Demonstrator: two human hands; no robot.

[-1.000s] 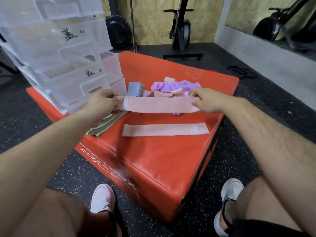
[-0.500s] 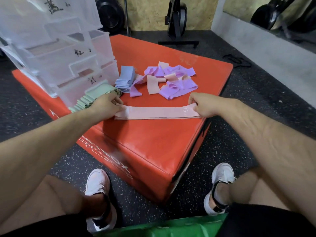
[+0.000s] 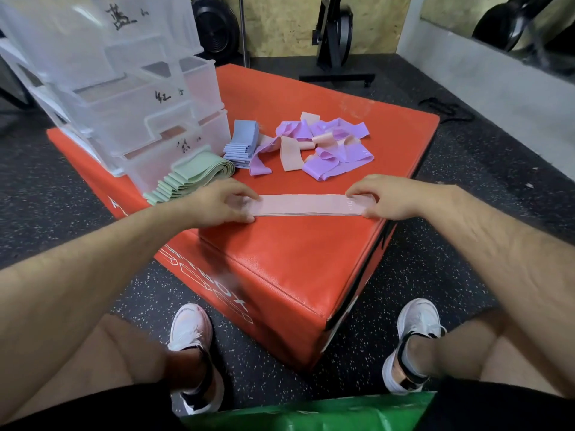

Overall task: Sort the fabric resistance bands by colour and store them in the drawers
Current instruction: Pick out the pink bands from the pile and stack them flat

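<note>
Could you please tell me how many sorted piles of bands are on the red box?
3: the green pile against the drawers, the blue pile beside it, the pink pile in front, its ends held by left hand and right hand. The loose heap may hide more.

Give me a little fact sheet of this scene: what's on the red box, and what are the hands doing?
Surface: red padded box on a gym floor
Left hand: holds the left end of a flat pink band
Right hand: holds its right end
Sorted stacks: green bands and blue bands, beside the drawers
Unsorted pile: purple and pink bands, behind the flat one
Drawers: clear plastic, hand-labelled, back left
</note>
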